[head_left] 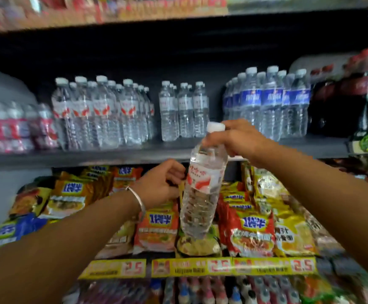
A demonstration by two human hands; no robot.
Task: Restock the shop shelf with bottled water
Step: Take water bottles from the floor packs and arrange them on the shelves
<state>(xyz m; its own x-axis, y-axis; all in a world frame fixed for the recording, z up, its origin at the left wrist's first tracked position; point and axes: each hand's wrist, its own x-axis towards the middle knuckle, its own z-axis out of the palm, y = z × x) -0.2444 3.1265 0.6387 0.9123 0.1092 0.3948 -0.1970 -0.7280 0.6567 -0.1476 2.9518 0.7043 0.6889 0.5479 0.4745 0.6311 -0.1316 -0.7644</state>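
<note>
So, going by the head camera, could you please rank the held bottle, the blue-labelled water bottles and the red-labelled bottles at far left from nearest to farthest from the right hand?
From the right hand:
1. Held bottle: gripped by its neck, just below the white cap.
2. Blue-labelled water bottles: on the shelf behind the hand, up and slightly right.
3. Red-labelled bottles: far left end of that shelf.

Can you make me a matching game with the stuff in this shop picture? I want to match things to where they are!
Things:
1. held bottle
2. blue-label bottles
3. noodle packets
4. bracelet

Places:
A. on the left wrist
B. right part of the water shelf
C. in the right hand, by its neck
D. shelf below the water

Pairs: 1-C, 2-B, 3-D, 4-A
</note>
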